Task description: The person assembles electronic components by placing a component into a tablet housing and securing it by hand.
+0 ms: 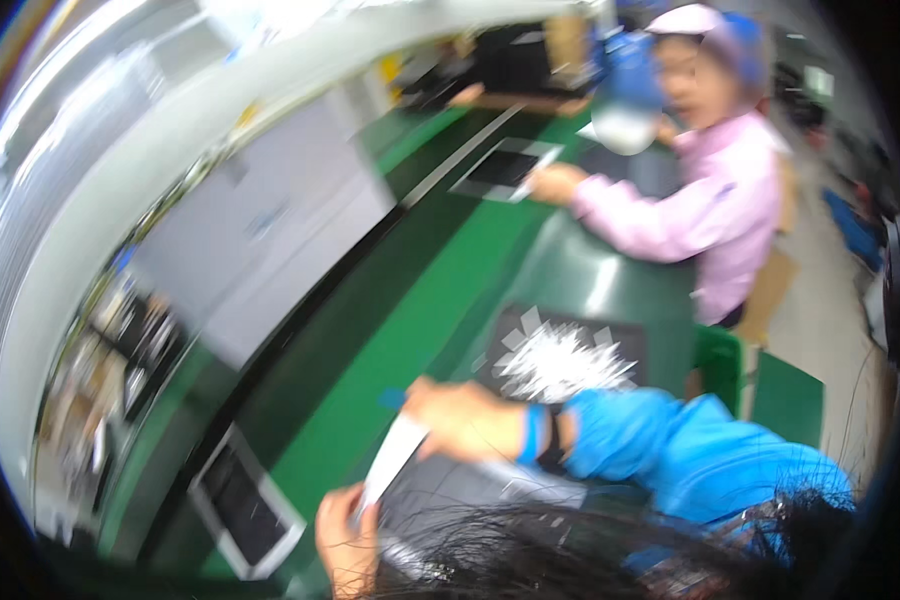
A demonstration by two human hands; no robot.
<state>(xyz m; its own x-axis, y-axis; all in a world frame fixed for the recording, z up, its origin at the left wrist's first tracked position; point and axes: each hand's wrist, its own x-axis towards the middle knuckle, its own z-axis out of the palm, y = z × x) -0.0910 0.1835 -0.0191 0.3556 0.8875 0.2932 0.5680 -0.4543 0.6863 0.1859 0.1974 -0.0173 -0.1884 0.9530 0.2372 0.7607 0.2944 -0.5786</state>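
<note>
Between my two hands is a flat white strip (393,460), tilted, its exact kind too blurred to tell. The fingers of my left hand (345,540) pinch its lower end. At its upper end, my right hand (465,420) grips it with curled fingers; a blue sleeve and a dark wristband follow behind. Below the hands lies a dark grey sheet-like surface (440,500), partly covered by hair. Just beyond my right forearm, a heap of small white pieces (560,362) rests on a black mat (625,340).
A green conveyor belt (370,385) runs along the left, carrying a white-edged dark panel (245,505) near me and a similar panel (510,168) farther off. A co-worker in pink (710,190) reaches to the far panel. A green bin (720,360) stands right of the worktop.
</note>
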